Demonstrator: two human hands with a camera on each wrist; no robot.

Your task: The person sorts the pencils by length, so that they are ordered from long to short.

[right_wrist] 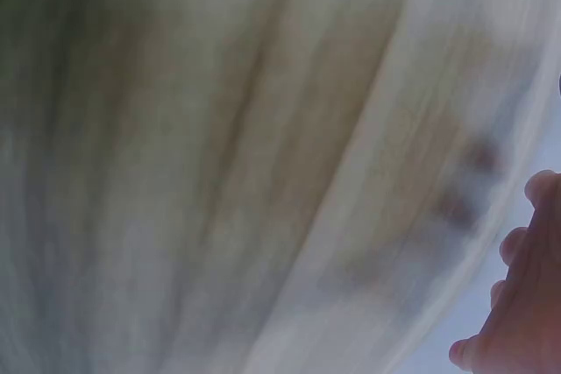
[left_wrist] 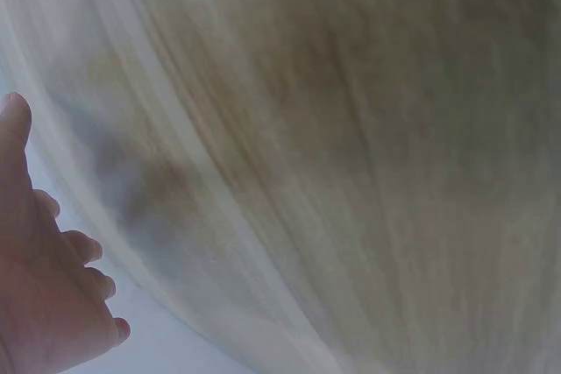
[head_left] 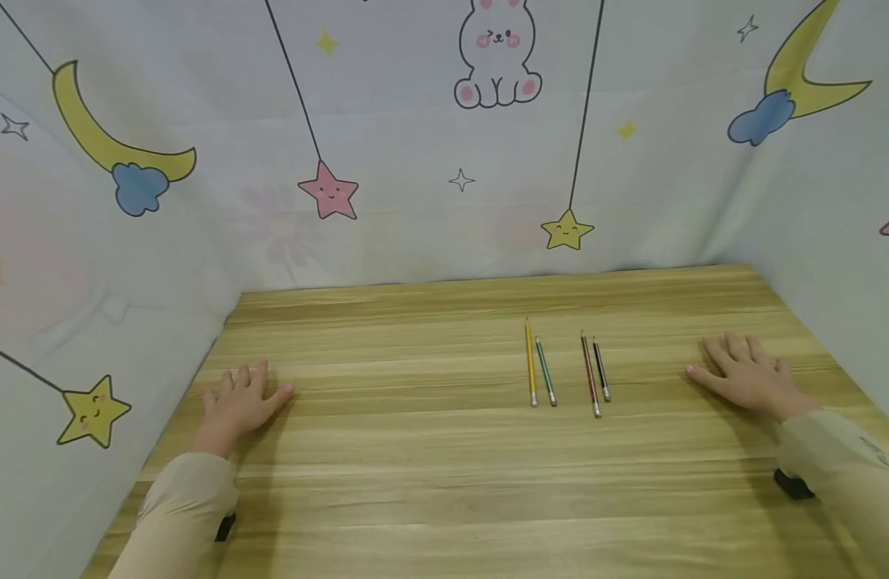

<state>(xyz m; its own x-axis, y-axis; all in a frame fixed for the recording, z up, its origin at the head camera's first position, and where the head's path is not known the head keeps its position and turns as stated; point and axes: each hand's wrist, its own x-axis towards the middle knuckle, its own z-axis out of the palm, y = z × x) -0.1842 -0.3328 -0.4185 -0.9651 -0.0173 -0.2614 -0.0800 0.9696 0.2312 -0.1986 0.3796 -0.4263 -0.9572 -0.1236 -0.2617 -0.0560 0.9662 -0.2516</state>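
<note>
Two pairs of pencils lie on the wooden table (head_left: 415, 466), right of its middle, eraser ends toward me. One pair is a yellow pencil (head_left: 531, 362) and a shorter green pencil (head_left: 546, 371). To their right are a long dark red pencil (head_left: 591, 374) and a shorter black pencil (head_left: 601, 370). My left hand (head_left: 238, 406) is at the table's left side, fingers spread, holding nothing. Over on the right side, my right hand (head_left: 751, 378) also has its fingers spread and holds nothing; the black pencil is the nearest thing to it.
A white cloth (head_left: 415, 137) printed with stars, moons and a rabbit hangs behind the table and along both sides. Each wrist carries a black strap piece under its beige sleeve (head_left: 187, 498). Both wrist views show mostly blurred table surface.
</note>
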